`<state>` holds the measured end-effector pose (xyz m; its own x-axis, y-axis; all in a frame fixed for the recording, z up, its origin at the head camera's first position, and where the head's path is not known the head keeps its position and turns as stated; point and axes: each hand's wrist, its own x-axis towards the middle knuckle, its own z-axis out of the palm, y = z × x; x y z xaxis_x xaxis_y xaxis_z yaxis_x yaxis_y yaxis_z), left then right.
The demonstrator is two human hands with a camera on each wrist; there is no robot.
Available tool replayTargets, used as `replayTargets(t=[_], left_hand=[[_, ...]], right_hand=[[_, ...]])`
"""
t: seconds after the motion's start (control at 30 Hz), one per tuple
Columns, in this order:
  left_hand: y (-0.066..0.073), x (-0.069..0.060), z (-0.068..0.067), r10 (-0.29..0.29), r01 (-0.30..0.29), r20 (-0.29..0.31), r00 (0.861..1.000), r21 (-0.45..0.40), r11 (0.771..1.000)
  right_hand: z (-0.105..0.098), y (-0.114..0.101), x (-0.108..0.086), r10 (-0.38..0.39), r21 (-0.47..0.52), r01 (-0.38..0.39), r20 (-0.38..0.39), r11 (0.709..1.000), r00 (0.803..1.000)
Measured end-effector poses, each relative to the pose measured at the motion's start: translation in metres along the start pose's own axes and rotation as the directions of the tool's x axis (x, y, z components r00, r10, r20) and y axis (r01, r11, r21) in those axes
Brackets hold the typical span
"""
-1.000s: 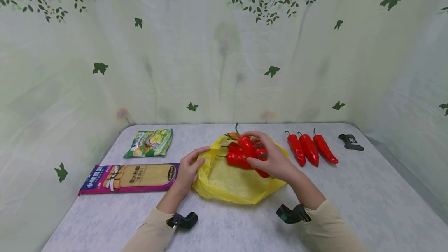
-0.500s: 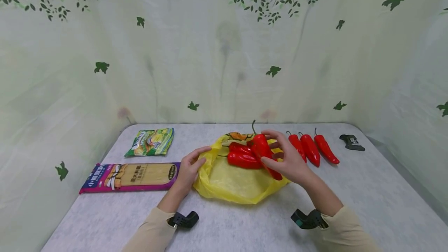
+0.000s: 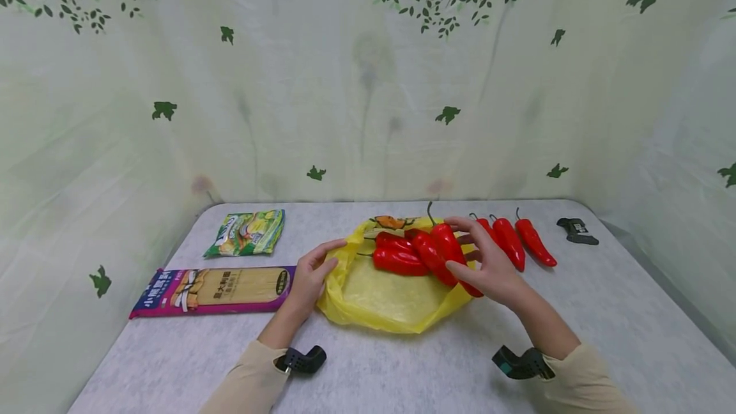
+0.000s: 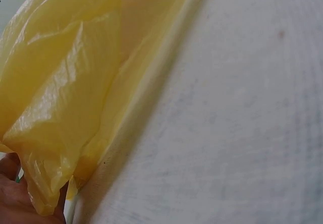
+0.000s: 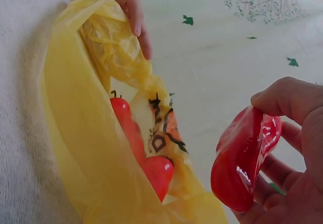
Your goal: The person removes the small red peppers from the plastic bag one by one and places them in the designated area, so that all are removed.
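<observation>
Pasta pkt [image 3: 230, 290], purple-edged, is laid just left of the L hand [image 3: 312, 275]; a green pkt [image 3: 247, 234] is seen beyond it, farther from that hand. By the L hand, the near-side rim of the yellow bag [image 3: 397, 324] is pinched btwn thumb & fingers. Btwn both hands, inside the bag, loose peppers [image 3: 400, 263], all red, are piled w/ several stems twd the L hand. By the R hand [image 3: 490, 265], a held pepper [image 3: 450, 243], also red, is clamped btwn thumb & fingers, tilted, stem up, at the bag's R side. Just right of that grip, three more peppers [image 3: 508, 245] are set in a row on the table [image 3: 575, 324], the nearest part-hidden by the hand. Farther R, a sm. blk item [image 3: 577, 231] is seen; its kind can't be told.
</observation>
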<state>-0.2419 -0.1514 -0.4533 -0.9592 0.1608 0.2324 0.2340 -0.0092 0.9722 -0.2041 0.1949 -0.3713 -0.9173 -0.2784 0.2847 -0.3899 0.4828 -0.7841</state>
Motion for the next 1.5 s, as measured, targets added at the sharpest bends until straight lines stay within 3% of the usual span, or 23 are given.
replayTargets(t=[0.17, 0.37, 0.73, 0.93, 1.2, 1.5], left_hand=[[-0.001, 0.001, 0.000, -0.005, 0.005, -0.001, 1.000, -0.003, 1.000], [-0.001, 0.000, 0.000, -0.015, 0.015, -0.002, 1.000, 0.003, 1.000], [-0.001, 0.003, 0.001, 0.018, -0.018, 0.010, 1.000, -0.007, 1.000], [-0.001, 0.002, -0.001, 0.002, -0.002, 0.000, 1.000, 0.016, 1.000], [0.000, 0.000, -0.001, -0.033, 0.033, -0.012, 0.999, 0.013, 0.999], [0.002, 0.000, 0.000, -0.051, 0.051, -0.014, 0.999, 0.007, 0.999]], right_hand=[[-0.008, 0.007, -0.004, -0.001, -0.024, -0.001, -0.068, 1.000, 0.998], [-0.016, 0.014, -0.008, 0.062, -0.035, -0.066, -0.122, 0.997, 0.991], [-0.028, 0.024, -0.008, 0.117, -0.028, -0.122, -0.152, 0.992, 0.982], [-0.031, 0.029, -0.008, 0.131, -0.035, -0.138, -0.158, 0.990, 0.979], [-0.037, 0.037, -0.009, 0.205, 0.007, -0.207, -0.164, 0.978, 0.965], [-0.043, 0.045, -0.009, 0.255, -0.005, -0.257, -0.127, 0.966, 0.959]])
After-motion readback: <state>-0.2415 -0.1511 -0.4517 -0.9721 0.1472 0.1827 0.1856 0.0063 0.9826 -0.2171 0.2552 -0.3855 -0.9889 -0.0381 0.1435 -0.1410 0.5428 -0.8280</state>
